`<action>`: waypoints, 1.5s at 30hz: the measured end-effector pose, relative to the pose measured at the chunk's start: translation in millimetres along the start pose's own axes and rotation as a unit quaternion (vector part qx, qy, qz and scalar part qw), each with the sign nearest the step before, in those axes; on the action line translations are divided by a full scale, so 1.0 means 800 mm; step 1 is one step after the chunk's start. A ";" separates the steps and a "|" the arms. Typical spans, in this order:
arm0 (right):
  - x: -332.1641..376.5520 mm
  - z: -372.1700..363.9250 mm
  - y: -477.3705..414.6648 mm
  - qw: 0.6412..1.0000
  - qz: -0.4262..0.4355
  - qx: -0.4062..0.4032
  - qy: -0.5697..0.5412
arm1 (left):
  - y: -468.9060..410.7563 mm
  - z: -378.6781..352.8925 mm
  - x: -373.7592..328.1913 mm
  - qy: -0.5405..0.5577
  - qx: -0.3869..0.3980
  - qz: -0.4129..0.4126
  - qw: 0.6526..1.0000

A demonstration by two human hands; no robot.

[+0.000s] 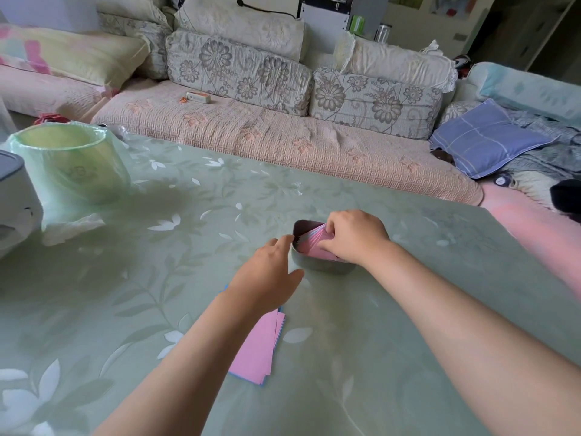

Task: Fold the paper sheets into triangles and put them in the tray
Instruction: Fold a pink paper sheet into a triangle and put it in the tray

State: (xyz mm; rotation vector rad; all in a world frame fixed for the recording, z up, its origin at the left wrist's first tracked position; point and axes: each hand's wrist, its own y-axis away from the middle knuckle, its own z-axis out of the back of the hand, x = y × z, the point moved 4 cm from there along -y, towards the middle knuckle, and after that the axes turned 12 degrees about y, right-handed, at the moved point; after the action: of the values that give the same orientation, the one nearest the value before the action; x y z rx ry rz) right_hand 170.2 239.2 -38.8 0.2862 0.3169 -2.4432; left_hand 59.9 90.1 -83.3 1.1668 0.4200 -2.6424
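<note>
Folded pink paper pieces (316, 243) stand packed on edge inside a small grey tray with rounded corners (323, 268), which sits on the table just past the middle of the view. The right hand (355, 239) reaches over the tray's far right side, its fingers curled down onto the folded pieces and its thumb pressed against them from the near side, so it pinches them. The left hand (270, 276) lies at the tray's left side with fingers loosely straight, fingertips touching the rim and thumb spread toward the tray's near wall; it grips nothing. Under the left forearm, nearer the person, a stack of flat pink paper sheets with blue edges (259, 350) lies on the pale green floral tablecloth (393, 341), apart from the tray. At the table's far left stands a round bin lined with a translucent green plastic bag (72, 162), with a crumpled white tissue (74, 226) in front of it and a grey-white appliance (14, 199) at the edge. Beyond the table runs a sofa with a pink quilted cover (283, 136), floral cushions (239, 70) and a blue checked pillow (484, 140).
</note>
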 end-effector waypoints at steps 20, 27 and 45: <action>0.137 0.015 0.151 0.974 0.086 0.155 -0.143 | 0.101 0.073 0.063 -0.161 0.189 0.057 0.967; 0.138 0.003 0.148 0.961 0.068 0.168 -0.210 | 0.106 0.074 0.056 -0.166 0.174 0.049 0.969; 0.135 -0.017 0.139 0.921 -0.014 0.152 -0.359 | 0.097 0.076 0.055 -0.132 0.143 0.058 0.979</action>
State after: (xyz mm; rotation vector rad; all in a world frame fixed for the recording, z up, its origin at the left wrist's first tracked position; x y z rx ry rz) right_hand 159.7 96.3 -99.2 -0.4918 -0.3824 -2.4262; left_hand 14.0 -7.3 -90.0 0.8596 -0.0772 -2.7634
